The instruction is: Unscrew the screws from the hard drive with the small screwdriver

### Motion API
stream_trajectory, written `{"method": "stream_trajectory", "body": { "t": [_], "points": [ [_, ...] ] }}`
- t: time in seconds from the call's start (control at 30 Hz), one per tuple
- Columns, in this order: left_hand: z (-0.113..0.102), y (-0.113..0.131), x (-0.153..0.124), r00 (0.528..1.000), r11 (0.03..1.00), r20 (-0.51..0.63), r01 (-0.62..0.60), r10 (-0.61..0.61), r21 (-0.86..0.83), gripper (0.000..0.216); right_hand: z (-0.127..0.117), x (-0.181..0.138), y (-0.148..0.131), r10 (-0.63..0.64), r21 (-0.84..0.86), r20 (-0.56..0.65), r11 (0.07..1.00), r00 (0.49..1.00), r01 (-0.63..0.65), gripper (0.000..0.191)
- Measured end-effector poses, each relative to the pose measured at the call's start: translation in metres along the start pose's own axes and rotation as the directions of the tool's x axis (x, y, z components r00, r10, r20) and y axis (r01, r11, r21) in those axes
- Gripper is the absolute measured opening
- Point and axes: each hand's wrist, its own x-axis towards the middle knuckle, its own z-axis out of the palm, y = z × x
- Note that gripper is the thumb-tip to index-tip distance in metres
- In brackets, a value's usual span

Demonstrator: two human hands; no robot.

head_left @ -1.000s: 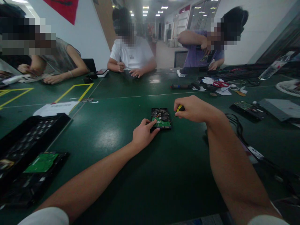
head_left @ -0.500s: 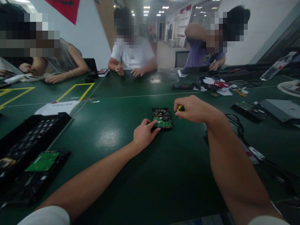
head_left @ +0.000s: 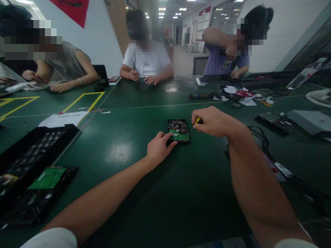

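A hard drive (head_left: 181, 128) lies on the green table (head_left: 144, 193) with its green circuit board facing up. My left hand (head_left: 160, 147) grips its left and near edges, thumb at the near side and fingers over the board. Just right of the drive, my right hand (head_left: 210, 121) is closed around the yellow and black handle of a screwdriver (head_left: 198, 121). Its shaft slants down toward the drive's right near corner; the tip is too small to make out.
At left are a black tray (head_left: 38, 144) and another drive with a green board (head_left: 48, 177). To the right lie cables (head_left: 261, 137), another drive (head_left: 275, 122) and a grey metal box (head_left: 310, 120). Co-workers (head_left: 146, 62) sit across the table; a bottle (head_left: 306, 74) stands tilted at far right.
Both my hands keep nearly the same place on the drive and screwdriver. Across the table, the co-worker at right has shifted head and raised arm slightly.
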Motion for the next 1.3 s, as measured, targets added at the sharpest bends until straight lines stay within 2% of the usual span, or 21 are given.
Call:
{"method": "stream_trajectory", "body": {
  "t": [0.2,0.57,0.7,0.9,1.1,1.3],
  "points": [
    [-0.0002,-0.0012,0.0008,1.0,1.0,0.026,-0.002,0.001,0.019,0.054,-0.0011,0.0003,-0.0017,0.064,-0.028,0.01,0.998,0.998,-0.064,0.015],
    [0.0017,-0.0052,0.0044,0.995,0.994,0.084,-0.053,0.045,0.094,0.061,-0.0016,0.0018,-0.0031,0.06,-0.088,0.031,0.995,0.998,-0.057,0.018],
    [0.001,-0.0044,0.0049,0.995,0.994,0.085,-0.056,0.048,0.098,0.06,-0.0025,0.0019,-0.0064,0.036,-0.084,0.071,0.996,0.997,-0.03,0.017],
    [-0.0019,-0.003,0.0041,0.995,0.993,0.062,-0.085,0.08,0.087,0.055,-0.0015,0.0007,-0.0049,-0.016,-0.11,0.04,0.994,0.999,0.021,0.016],
    [-0.0016,-0.0002,0.0039,0.996,0.995,0.071,-0.06,0.054,0.084,0.055,0.0002,0.0009,-0.0012,-0.042,-0.114,0.021,0.993,0.999,0.044,0.015],
    [0.0009,0.0008,0.0017,0.995,0.993,0.052,-0.094,0.09,0.077,0.054,-0.0018,0.0001,-0.0029,-0.032,-0.105,0.054,0.994,0.998,0.038,0.014]
  ]
}}
